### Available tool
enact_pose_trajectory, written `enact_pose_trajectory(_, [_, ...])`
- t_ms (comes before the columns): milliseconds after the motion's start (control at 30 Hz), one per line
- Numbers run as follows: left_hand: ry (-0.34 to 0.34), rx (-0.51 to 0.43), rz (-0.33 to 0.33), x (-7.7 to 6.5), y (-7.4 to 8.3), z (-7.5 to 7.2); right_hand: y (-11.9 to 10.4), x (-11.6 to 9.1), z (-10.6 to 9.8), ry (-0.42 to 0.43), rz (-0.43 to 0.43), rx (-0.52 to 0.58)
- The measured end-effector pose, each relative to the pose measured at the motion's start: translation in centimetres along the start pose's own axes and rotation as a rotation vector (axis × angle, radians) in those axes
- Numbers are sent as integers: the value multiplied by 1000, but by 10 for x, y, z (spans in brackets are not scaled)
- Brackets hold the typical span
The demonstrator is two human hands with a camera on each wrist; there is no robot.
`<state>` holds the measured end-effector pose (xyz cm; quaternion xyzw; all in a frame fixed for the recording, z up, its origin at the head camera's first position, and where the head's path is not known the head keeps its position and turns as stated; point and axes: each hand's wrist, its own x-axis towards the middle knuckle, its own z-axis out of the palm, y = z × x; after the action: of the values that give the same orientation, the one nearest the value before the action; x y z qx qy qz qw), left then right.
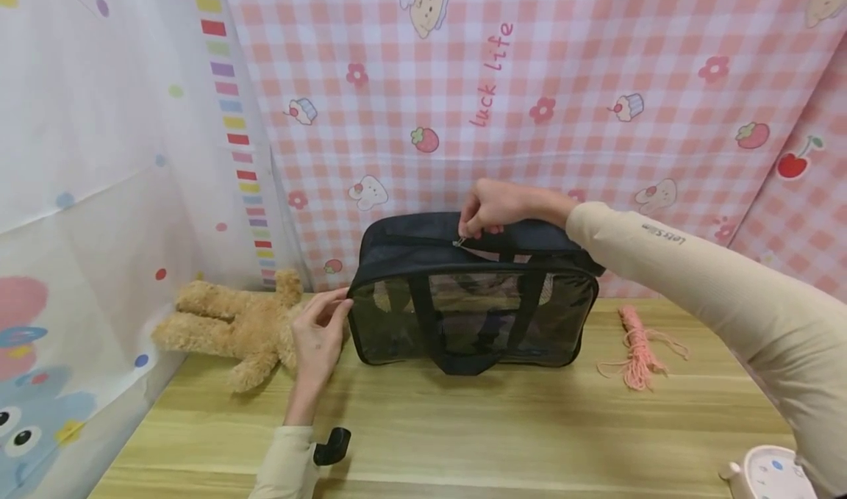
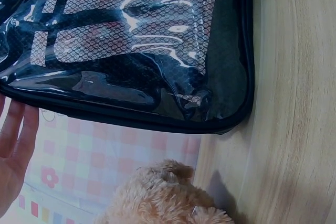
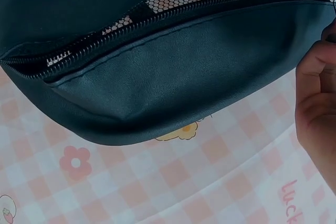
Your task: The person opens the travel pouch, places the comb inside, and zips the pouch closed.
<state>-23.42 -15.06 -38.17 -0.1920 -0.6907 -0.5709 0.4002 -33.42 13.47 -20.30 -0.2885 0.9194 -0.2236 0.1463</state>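
Observation:
A black bag (image 1: 390, 322) with clear front panel and strap handles stands upright on the table. My right hand (image 1: 492, 205) is above its top, thumb and fingers pinching the zipper pull (image 1: 459, 242). The zipper (image 3: 173, 17) gapes between the pull and one end, showing mesh-patterned material inside. To the left of the pull, the top looks closed. At the bag's left edge, my left hand (image 1: 320, 334) holds the piped border between thumb and fingers. In the left wrist view, those fingers (image 2: 13, 129) reach behind the border, their tips partly hidden.
A tan plush toy (image 1: 248, 326) lies left of the bag, beside my left hand. On the right is a bundle of pink cord (image 1: 637, 348). A white clock (image 1: 770, 473) sits at the front right, partly under my right sleeve. A checked curtain (image 1: 595, 65) hangs behind.

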Motion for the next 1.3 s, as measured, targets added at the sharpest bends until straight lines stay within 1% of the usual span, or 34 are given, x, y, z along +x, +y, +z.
enact_pose_trajectory(233, [-6,-9,-18,-1,-1,0,1,-3,-2,-4,-23,-5])
enact_pose_trajectory(433, [-8,4,-11,1,0,-1,1,-7,-6,16,-35,-8])
enact_pose_trajectory(533, [-13,7,-13,1,0,-1,3,-8,-6,11,-37,-2])
enact_pose_trajectory(700, [-21,14,1,-1,-1,-1,4,-9,-5,0,-27,12])
enact_pose_trajectory(867, [-14,13,-2,0,0,0,5,-12,-8,7,-36,9])
enact_pose_trajectory(933, [-15,8,-13,0,0,-1,6,-13,-9,9,-34,7])
enact_pose_trajectory(1133, [-18,0,-20,-1,0,0,7,-20,-10,14,-4,1])
enact_pose_trajectory(1300, [-21,7,-17,-2,0,0,9,-20,-9,16,3,-6])
